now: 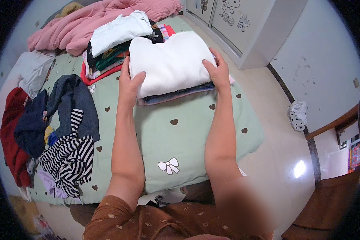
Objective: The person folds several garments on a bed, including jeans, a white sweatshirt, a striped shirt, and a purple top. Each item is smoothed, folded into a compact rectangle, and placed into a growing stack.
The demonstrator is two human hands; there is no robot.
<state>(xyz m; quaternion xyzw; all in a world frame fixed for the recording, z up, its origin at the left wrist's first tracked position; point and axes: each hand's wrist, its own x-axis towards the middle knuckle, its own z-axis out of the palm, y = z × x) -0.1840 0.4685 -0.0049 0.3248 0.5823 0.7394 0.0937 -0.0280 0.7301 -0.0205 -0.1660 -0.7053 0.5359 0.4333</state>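
— Two hands on one garment? Left hand (129,82) where?

— On the near left corner of the folded white garment (170,62), fingers together and flat along the side, thumb over the top. Pressing, not clamped.

— And the right hand (218,72)?

— Opposite, on the right edge of the same white garment. Fingers spread on the top surface, palm down. Open and resting, nothing gripped.

— Garment placed where on the bed?

— Toward the far right part of the green bedsheet (188,136), close to the right edge. Topping a short stack of folded clothes (176,95), dark and striped layers peeking out beneath on the near side.

— Anything just beside?

— Second stack (108,56) at the far left of the first, touching or nearly so: white folded piece on top, dark green, red and patterned layers below. Beyond that, a pink quilt (92,22) bunched along the far edge.

— Left side of the bed?

— Loose unfolded heap: black-and-white striped top (70,158) near the near left corner, grey garment (74,100) above it, navy piece (30,126) and red garment (12,136) at the left edge.

— Off the bed?

— Polka-dot white bag (298,115) on the floor by the right wall, well apart.
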